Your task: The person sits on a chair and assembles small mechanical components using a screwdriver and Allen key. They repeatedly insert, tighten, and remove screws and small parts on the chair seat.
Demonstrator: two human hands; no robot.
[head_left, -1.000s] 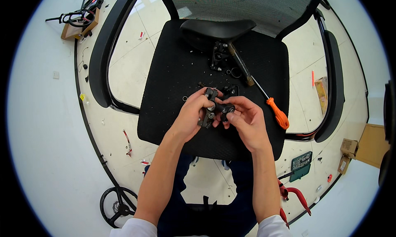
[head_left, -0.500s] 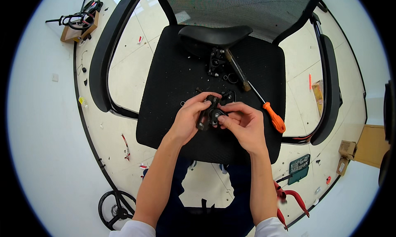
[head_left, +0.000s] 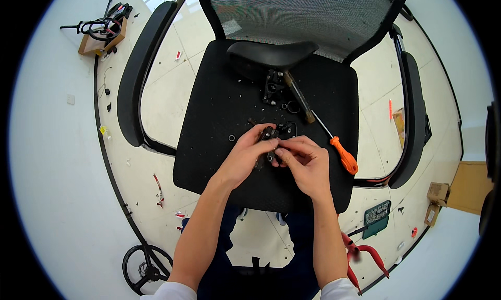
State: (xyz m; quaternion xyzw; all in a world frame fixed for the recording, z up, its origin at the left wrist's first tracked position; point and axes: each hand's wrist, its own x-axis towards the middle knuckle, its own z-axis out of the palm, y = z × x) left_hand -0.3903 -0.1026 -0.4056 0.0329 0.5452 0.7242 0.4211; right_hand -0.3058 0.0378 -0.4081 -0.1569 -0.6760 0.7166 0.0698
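A white cloth left sleeve (head_left: 171,291) and a matching white cloth right sleeve (head_left: 338,289) showed at the lower edge, plain and slightly creased, each ending near the elbow; whether cut short or pushed up could not be told. Beyond them the slender left forearm (head_left: 203,227) and right forearm (head_left: 324,237) were bare, as were the left hand (head_left: 244,156) and right hand (head_left: 308,169). Dark navy-blue fabric trousers (head_left: 300,248) covered the legs, loosely folded. Below their cuffs, small pale shoe tips (head_left: 282,218) peeped out, their details too small to read.
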